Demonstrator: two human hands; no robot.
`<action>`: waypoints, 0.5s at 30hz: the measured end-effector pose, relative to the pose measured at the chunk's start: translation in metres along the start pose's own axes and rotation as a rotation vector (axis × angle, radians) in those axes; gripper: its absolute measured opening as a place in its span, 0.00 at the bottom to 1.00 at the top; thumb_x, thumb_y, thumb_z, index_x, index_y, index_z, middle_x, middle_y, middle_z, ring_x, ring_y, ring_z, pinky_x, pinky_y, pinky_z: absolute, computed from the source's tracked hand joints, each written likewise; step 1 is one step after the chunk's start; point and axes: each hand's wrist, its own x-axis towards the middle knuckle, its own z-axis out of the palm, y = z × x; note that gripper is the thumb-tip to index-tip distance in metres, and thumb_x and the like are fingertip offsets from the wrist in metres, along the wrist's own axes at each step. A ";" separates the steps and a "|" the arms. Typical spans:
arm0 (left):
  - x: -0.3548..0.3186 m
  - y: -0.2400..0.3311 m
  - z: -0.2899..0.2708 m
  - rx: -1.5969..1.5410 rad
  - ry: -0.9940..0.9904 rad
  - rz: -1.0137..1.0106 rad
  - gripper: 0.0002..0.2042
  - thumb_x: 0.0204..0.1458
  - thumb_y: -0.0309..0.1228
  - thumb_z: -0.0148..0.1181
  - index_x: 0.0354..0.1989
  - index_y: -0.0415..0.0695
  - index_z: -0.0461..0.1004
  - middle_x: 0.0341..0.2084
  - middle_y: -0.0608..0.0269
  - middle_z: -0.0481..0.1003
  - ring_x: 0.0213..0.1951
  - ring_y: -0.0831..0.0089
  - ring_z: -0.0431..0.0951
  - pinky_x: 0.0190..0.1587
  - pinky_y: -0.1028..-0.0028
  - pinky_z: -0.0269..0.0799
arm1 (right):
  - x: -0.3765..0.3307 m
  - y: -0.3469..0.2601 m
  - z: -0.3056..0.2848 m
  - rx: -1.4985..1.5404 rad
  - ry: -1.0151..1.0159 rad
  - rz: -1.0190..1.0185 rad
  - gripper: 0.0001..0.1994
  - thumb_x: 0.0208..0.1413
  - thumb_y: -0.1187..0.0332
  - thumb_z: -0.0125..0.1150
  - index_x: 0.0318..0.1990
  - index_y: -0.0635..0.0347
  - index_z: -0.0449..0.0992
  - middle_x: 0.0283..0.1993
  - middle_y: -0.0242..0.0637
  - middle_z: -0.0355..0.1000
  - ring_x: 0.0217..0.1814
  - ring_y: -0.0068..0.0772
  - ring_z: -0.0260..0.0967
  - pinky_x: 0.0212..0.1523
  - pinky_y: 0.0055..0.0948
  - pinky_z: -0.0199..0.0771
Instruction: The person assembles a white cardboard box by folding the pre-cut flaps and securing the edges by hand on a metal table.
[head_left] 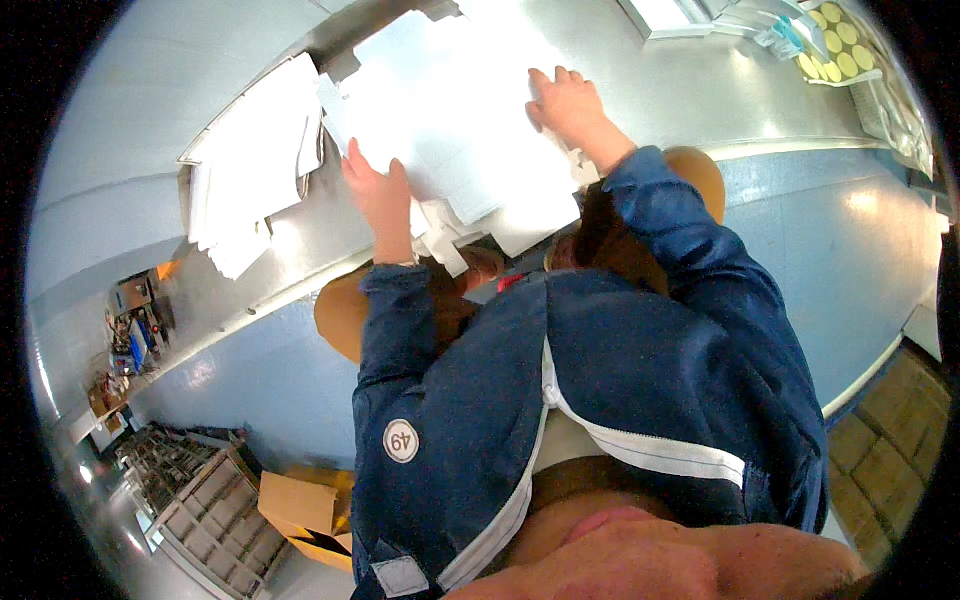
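A large white flat cardboard sheet (pixel 440 110) with cut flaps lies on the metal table before me, its middle washed out by glare. It looks like an unfolded box blank, and may be more than one layer. My left hand (pixel 378 195) is at its left edge, fingers stretched out and thumb apart. On the right edge rests my right hand (pixel 573 108), with its fingers spread. Neither hand shows a grip around the cardboard. White tabs (pixel 445 245) stick out over the table's near edge, towards my lap.
To the left lies a stack of white sheets (pixel 255 150). Yellow round pieces (pixel 840 45) sit at the far right beside clear plastic. Small tools and boxes (pixel 135 330) crowd the far left. Behind my left side are an open cardboard box (pixel 300 505) and a grey crate (pixel 215 520).
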 end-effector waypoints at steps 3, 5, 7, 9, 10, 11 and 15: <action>0.011 -0.017 -0.008 -0.243 -0.002 -0.099 0.38 0.47 0.35 0.68 0.67 0.30 0.62 0.63 0.33 0.66 0.64 0.43 0.68 0.66 0.57 0.65 | 0.013 0.016 0.021 0.142 0.186 -0.002 0.31 0.59 0.53 0.64 0.66 0.59 0.69 0.54 0.53 0.75 0.51 0.57 0.76 0.55 0.49 0.77; 0.018 -0.010 0.000 -0.098 -0.103 -0.048 0.38 0.47 0.38 0.68 0.65 0.30 0.64 0.61 0.33 0.68 0.62 0.42 0.70 0.65 0.57 0.66 | 0.033 0.042 0.034 0.388 0.215 0.100 0.29 0.55 0.53 0.68 0.60 0.61 0.74 0.50 0.54 0.77 0.46 0.55 0.77 0.51 0.48 0.79; 0.025 -0.020 0.007 -0.027 -0.122 -0.014 0.40 0.44 0.45 0.71 0.64 0.33 0.68 0.64 0.37 0.68 0.62 0.40 0.71 0.65 0.55 0.66 | 0.043 0.049 0.037 0.679 0.152 0.186 0.28 0.52 0.53 0.71 0.55 0.62 0.78 0.45 0.54 0.78 0.42 0.53 0.79 0.47 0.46 0.80; 0.021 -0.032 0.018 0.087 -0.032 0.042 0.38 0.42 0.43 0.71 0.62 0.34 0.70 0.62 0.32 0.68 0.61 0.38 0.70 0.64 0.53 0.67 | 0.051 0.048 0.030 1.008 -0.009 0.268 0.27 0.50 0.52 0.74 0.51 0.63 0.80 0.40 0.54 0.80 0.37 0.51 0.80 0.42 0.43 0.82; 0.018 -0.036 0.022 0.142 0.010 0.074 0.38 0.41 0.42 0.71 0.62 0.35 0.71 0.61 0.29 0.67 0.61 0.37 0.70 0.64 0.53 0.67 | 0.055 0.049 0.024 1.046 -0.076 0.257 0.27 0.51 0.53 0.73 0.53 0.63 0.80 0.41 0.51 0.80 0.39 0.48 0.81 0.43 0.41 0.81; 0.017 -0.039 0.025 0.093 0.015 0.067 0.37 0.40 0.42 0.71 0.61 0.36 0.72 0.61 0.29 0.67 0.61 0.37 0.70 0.64 0.52 0.67 | 0.059 0.049 0.018 1.084 -0.140 0.249 0.27 0.53 0.54 0.72 0.55 0.63 0.79 0.42 0.48 0.80 0.41 0.44 0.81 0.45 0.38 0.80; 0.022 -0.027 0.056 -0.069 0.066 0.141 0.34 0.40 0.41 0.71 0.59 0.38 0.74 0.62 0.26 0.65 0.61 0.35 0.69 0.64 0.50 0.66 | 0.051 0.064 0.003 1.214 0.098 0.138 0.28 0.51 0.57 0.73 0.58 0.58 0.77 0.42 0.45 0.81 0.37 0.41 0.81 0.40 0.39 0.80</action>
